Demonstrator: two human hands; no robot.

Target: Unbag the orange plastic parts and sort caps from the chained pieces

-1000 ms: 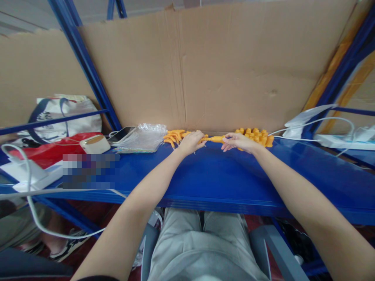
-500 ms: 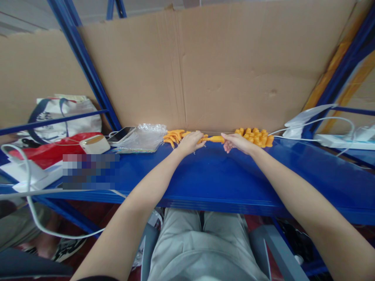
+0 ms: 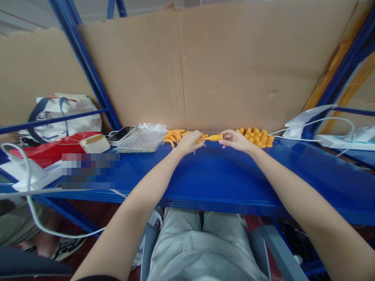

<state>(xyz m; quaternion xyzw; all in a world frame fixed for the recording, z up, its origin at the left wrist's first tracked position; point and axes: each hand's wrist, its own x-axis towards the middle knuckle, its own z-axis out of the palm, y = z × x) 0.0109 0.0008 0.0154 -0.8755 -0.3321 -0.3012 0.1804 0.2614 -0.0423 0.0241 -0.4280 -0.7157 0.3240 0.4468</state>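
My left hand (image 3: 191, 142) is closed around an orange plastic piece at the back of the blue table; its fingers hide most of their grip. From it an orange stick-like piece (image 3: 214, 137) points right. My right hand (image 3: 236, 140) pinches the right end of that piece between thumb and fingertips. Small metal hooks or clasps (image 3: 194, 151) dangle below my left hand. Left of it lies a pile of curved, finger-like orange pieces (image 3: 175, 136). Just behind and right of my right hand sits a cluster of knobby orange pieces (image 3: 258, 137).
A clear plastic bag (image 3: 140, 142) and a phone (image 3: 123, 134) lie left of the orange pile. Further left are a red bag (image 3: 58, 142), a beige box (image 3: 94, 144) and a white power strip (image 3: 43, 177). Cardboard (image 3: 228, 66) stands behind the blue table (image 3: 216, 179).
The fingers of my right hand have shifted their hold to the right end of the orange stick-like piece, the wrist turning slightly. My left hand has stayed nearly in place.
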